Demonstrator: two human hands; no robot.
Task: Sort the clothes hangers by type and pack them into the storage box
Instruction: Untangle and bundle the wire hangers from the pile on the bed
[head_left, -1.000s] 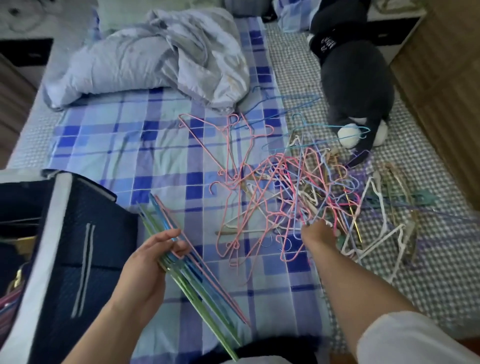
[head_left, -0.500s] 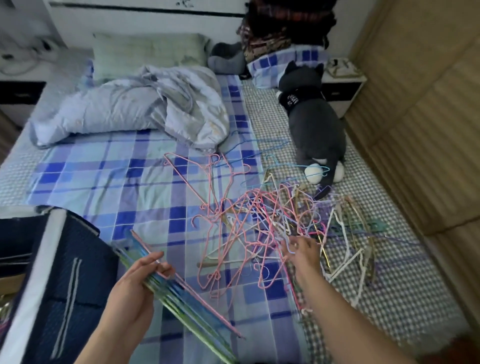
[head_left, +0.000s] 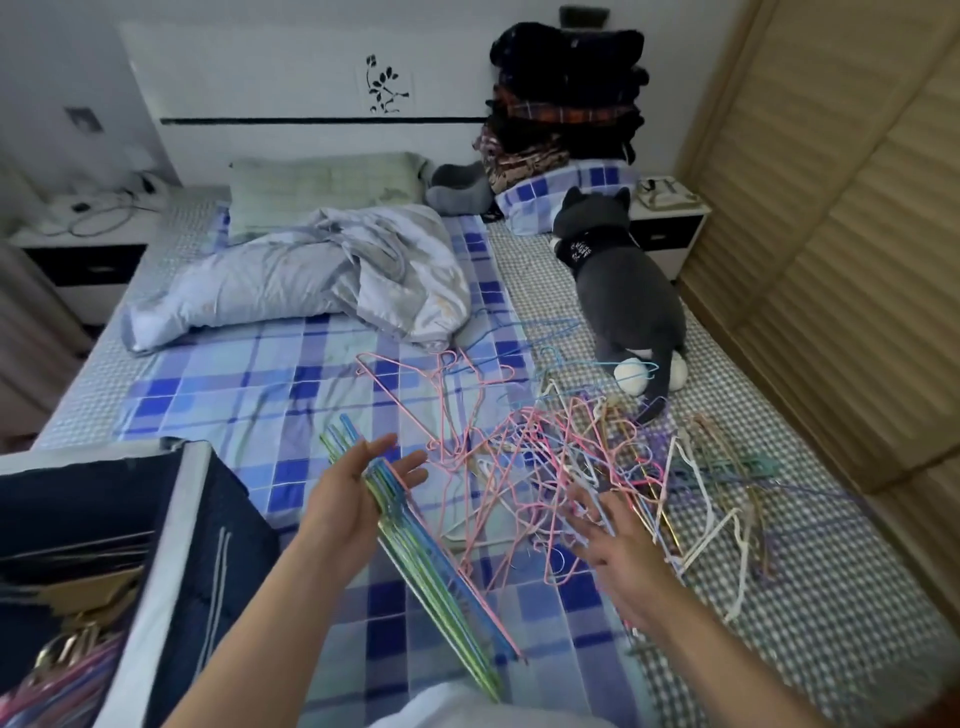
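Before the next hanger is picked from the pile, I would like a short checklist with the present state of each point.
1. Right hand free to pick: ok, fingers spread over the tangled pile, holding nothing.
2. Left hand secures the sorted bundle: not ok, fingers are straight and the bundle only rests against the palm.
3. Bundle is one type: ok, all thin straight-sided hangers, green, blue and pink.
4. A single hanger can come free: cannot tell, the wires are interlocked.
5. Storage box open and near: ok, beside the left hand, hangers already inside.
6. Plush cat clear of the pile: not ok, blue hangers lie across its paws.
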